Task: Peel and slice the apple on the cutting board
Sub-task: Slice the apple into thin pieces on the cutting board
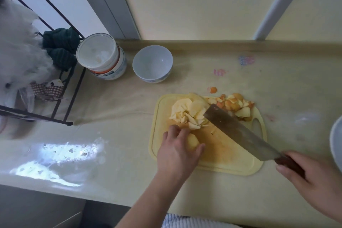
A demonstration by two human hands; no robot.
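Observation:
A pale yellow cutting board (pixel 231 164) lies on the counter. My left hand (pixel 178 151) grips a peeled apple piece (pixel 192 141) at the board's left edge. Just beyond it sits a heap of pale apple slices (pixel 187 110). Orange-red peel scraps (pixel 235 104) are piled at the board's far right corner. My right hand (pixel 311 179) holds the dark handle of a cleaver (pixel 238 130), whose wide blade slants across the board with its tip against the slices.
A white bowl (pixel 152 63) and a stack of bowls (pixel 101 57) stand at the back of the counter. A black wire rack (pixel 61 87) with cloths is at the left. One peel bit (pixel 213 89) lies off the board. A plate rim (pixel 335 140) shows at the right edge.

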